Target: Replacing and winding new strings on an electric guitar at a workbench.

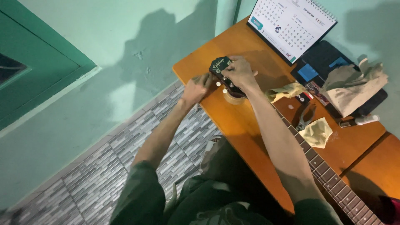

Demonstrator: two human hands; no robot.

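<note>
Two hands: we have both at the headstock (222, 66) of a guitar lying on the table (246, 125).
Left hand (196, 88): we hold it at the table's near edge, beside the headstock's tuner side; fingers curled near the pale pegs (218, 84). Whether it pinches a peg we cannot tell.
Right hand (240, 71): we rest it on top of the headstock, fingers bent over its far side. It presses or grips there; how tightly closed, we cannot tell.
Headstock: dark, near the table's corner, propped on a tape roll (234, 98).
Neck (329, 177): runs from under our right forearm toward the lower right, frets showing.
Cloths: one yellow cloth (317, 132) beside the neck, another (287, 91) near our right wrist.
Pliers (305, 121): between the cloths, just beside the neck.
Calendar (291, 27): standing at the far edge.
Dark case (321, 58): right of the calendar, with crumpled paper (354, 85) on it.
Floor (104, 171): grey tile below the left arm.
</note>
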